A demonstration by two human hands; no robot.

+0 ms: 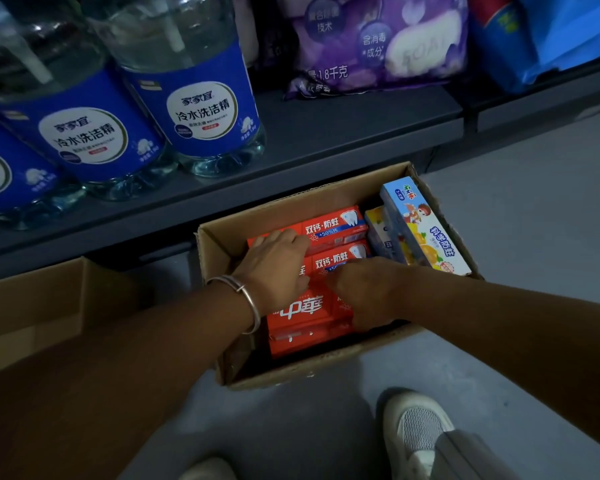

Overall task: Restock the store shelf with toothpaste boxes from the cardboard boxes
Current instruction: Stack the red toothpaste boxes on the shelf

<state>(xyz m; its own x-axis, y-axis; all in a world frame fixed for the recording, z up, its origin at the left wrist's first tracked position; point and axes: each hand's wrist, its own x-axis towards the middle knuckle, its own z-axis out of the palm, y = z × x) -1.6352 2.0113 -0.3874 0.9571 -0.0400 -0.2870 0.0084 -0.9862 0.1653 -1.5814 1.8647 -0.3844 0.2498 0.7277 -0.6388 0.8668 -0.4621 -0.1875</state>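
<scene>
An open cardboard box (219, 247) stands on the floor below the shelf (326, 133). It holds several red toothpaste boxes (336, 226) lying flat, and at its right end light-blue children's toothpaste boxes (426, 230) lean upright. Both hands are inside the box. My left hand (274, 265), with a silver bangle on the wrist, lies over the red boxes with its fingers curled down over one box's edge. My right hand (364, 292) reaches in from the right, its fingers curled onto the red boxes in the middle. The fingertips of both hands are hidden.
Large clear detergent bottles (194, 109) with blue labels fill the shelf's left. A purple bag (378, 46) and blue packs (551, 36) lie farther right. A second cardboard box (49, 306) sits at the left. My shoe (416, 427) is on the grey floor near the box.
</scene>
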